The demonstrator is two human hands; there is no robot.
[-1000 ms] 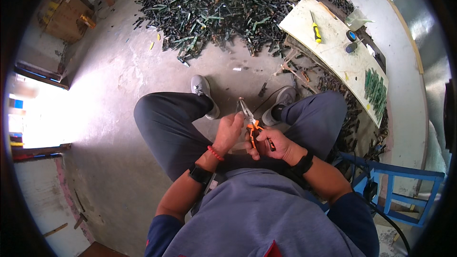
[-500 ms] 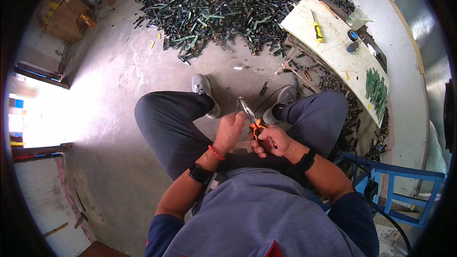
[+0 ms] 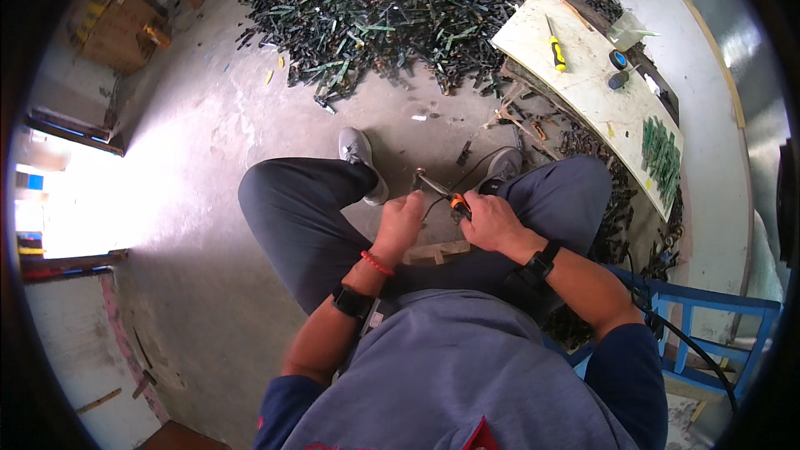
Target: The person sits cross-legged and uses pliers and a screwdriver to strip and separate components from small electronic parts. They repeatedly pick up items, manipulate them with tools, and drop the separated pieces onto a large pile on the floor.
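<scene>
Orange-and-black pliers (image 3: 456, 201) sat in the right hand (image 3: 495, 223), fingers curled around them, nose right at a small dark piece (image 3: 417, 182) the left hand (image 3: 400, 222) had pinched, over concrete floor (image 3: 208, 300).

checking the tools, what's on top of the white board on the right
On the white board lie a yellow-handled screwdriver, a round blue thing, a dark-handled tool and a pile of green strips. The strips overlap, so the board beneath them is hidden.
</scene>
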